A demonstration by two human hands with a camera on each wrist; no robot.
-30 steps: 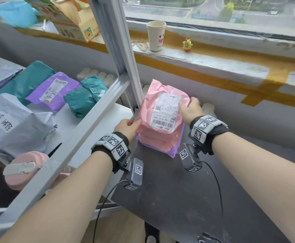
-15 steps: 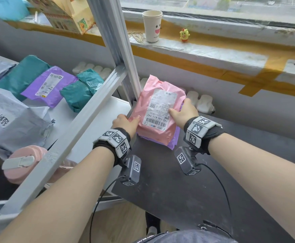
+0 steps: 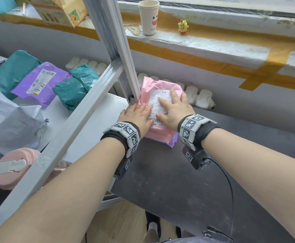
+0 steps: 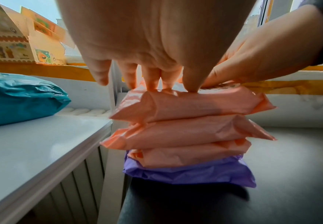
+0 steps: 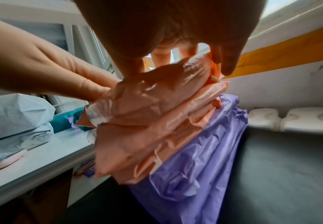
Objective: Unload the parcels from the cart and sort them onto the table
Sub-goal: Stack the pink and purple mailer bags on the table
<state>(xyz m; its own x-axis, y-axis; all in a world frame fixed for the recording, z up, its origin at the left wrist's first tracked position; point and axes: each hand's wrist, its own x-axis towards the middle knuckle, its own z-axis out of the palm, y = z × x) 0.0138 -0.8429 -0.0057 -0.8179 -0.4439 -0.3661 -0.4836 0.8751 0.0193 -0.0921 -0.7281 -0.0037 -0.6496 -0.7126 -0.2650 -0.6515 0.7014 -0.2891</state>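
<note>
Dark table (image 3: 178, 181); both hands (image 3: 173, 111) press pink parcel (image 3: 159, 134).

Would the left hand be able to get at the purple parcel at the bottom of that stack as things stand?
Probably not directly: three pink parcels lie on the purple parcel, and both the left hand and right hand press flat on top. Only its edges show.

arms: bare | wrists: black bands (image 3: 118, 137), grey marker tiles (image 3: 189, 125) | cameras: black, cabled (image 3: 198, 160)
</note>
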